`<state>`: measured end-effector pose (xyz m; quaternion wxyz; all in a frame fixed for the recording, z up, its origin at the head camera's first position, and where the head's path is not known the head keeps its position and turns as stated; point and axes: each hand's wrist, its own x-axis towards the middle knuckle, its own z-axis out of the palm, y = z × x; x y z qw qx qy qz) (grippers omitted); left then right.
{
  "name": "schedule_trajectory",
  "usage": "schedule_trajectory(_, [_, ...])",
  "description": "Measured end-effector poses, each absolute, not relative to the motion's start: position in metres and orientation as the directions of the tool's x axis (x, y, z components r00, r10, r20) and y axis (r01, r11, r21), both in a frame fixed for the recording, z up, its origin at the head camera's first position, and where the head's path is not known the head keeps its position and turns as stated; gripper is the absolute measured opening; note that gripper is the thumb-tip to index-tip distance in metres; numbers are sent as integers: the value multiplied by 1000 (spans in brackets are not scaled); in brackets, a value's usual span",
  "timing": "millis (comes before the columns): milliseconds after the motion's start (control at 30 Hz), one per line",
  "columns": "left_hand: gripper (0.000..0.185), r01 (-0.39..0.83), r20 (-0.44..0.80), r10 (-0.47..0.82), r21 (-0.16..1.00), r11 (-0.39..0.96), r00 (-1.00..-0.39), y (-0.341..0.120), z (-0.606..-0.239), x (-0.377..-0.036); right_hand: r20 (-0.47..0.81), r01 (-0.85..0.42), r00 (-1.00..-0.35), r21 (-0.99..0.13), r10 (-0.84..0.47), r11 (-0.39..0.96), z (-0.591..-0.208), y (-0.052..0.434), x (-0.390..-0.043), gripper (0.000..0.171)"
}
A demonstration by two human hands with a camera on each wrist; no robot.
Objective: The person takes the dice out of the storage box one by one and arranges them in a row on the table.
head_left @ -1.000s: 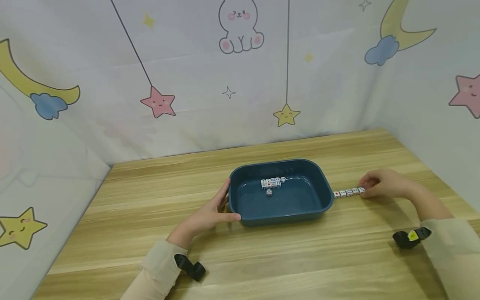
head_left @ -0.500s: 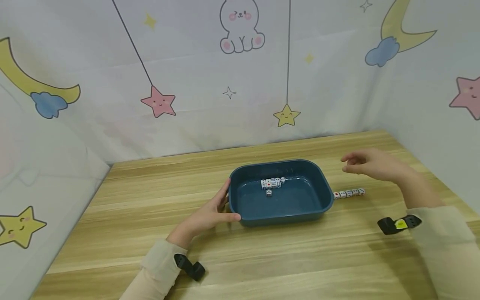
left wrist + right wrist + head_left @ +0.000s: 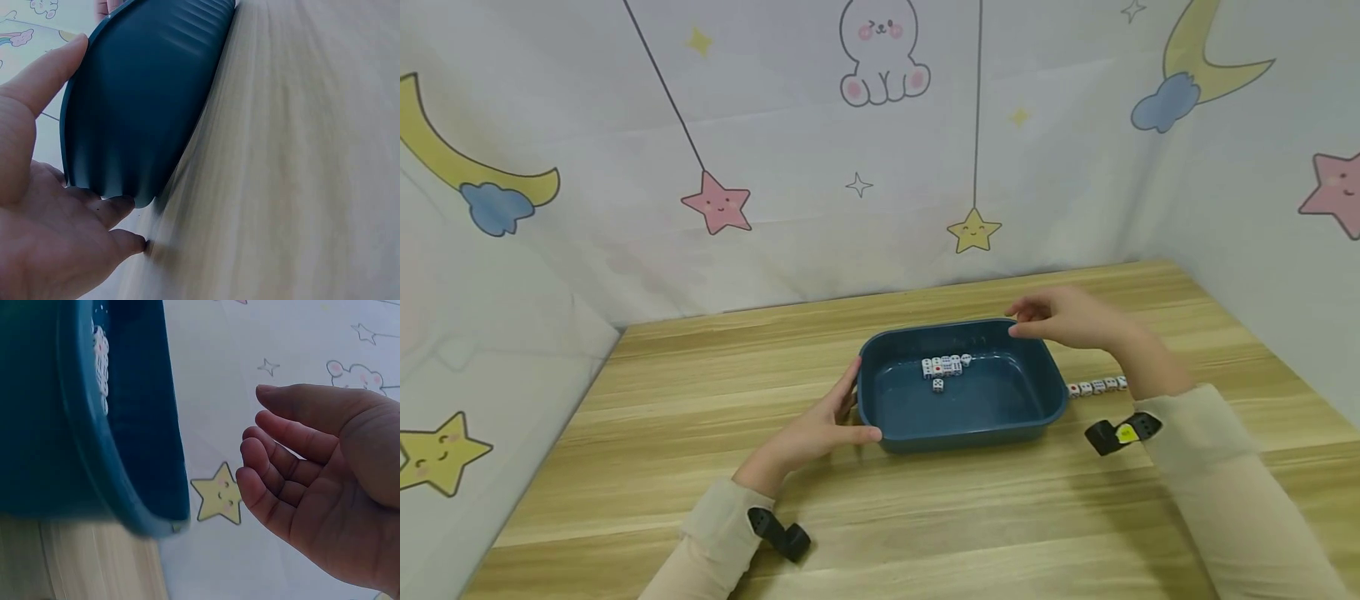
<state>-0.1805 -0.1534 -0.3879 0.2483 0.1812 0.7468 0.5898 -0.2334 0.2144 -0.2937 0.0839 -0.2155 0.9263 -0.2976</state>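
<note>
A dark blue tray (image 3: 1055, 398) sits at the centre of a wooden desk (image 3: 700, 400), with a small cluster of white dice (image 3: 943, 367) lying on its floor toward 12 o'clock. The left hand (image 3: 817, 429) braces the tray's rim at 9 o'clock, fingers straight against the wall and thumb along the near side. The right hand (image 3: 1066, 318) hovers over the rim at about 2 o'clock, fingers loosely curled and holding nothing. A short row of dice (image 3: 1097, 387) lies on the desk just beside the tray at 3 o'clock. The dice look hard, light and smooth, likely to roll or slip, so each is best pinched by two opposite faces. The tray looks like stiff, light plastic.
</note>
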Motion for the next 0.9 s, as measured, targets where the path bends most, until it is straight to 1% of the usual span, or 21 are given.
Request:
schedule_trajectory(267, [108, -16, -155, 565, 970, 242, -811, -153, -387, -180, -33, -394, -851, -618, -524, 680, -304, 186, -238, 33])
schedule_trajectory(633, [108, -14, -147, 566, 972, 233, -811, -154, -386, -179, -48, -437, -805, -627, -592, 645, -318, 153, -240, 30])
schedule_trajectory(900, [108, -6, -150, 563, 968, 250, -813, -153, -386, -180, -54, -463, -765, -647, -642, 606, -329, 136, -239, 28])
